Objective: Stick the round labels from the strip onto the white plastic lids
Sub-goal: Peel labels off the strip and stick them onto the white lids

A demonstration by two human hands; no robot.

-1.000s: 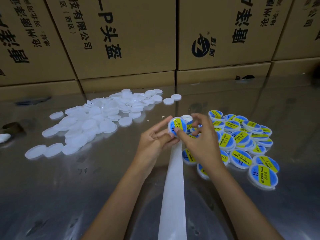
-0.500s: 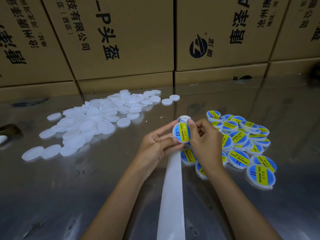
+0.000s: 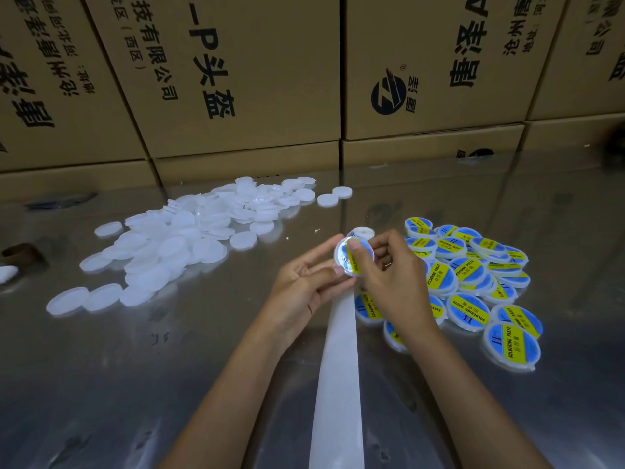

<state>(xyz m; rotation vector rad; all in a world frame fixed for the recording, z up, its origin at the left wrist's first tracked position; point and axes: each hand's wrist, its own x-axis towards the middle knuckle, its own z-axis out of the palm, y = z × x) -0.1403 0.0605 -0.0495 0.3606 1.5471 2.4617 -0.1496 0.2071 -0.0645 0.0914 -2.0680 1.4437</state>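
A white lid with a blue and yellow round label (image 3: pixel 351 257) is held up above the table's middle. My left hand (image 3: pixel 304 286) grips it from the left and below. My right hand (image 3: pixel 389 275) pinches its right side, thumb pressing on the label face. A white backing strip (image 3: pixel 338 367) runs from under my hands toward me, and a small roll of it (image 3: pixel 361 232) sits just behind the lid. A heap of plain white lids (image 3: pixel 176 245) lies to the left. Labelled lids (image 3: pixel 473 275) are piled to the right.
The table is shiny metal (image 3: pixel 135 384). Stacked cardboard boxes (image 3: pixel 236 79) form a wall along its far edge. A dark object (image 3: pixel 20 253) and a white piece (image 3: pixel 6 274) sit at the far left edge.
The lid has tilted so its label now catches glare, and my right thumb has slid onto the label face. Both hands stay in nearly the same place.
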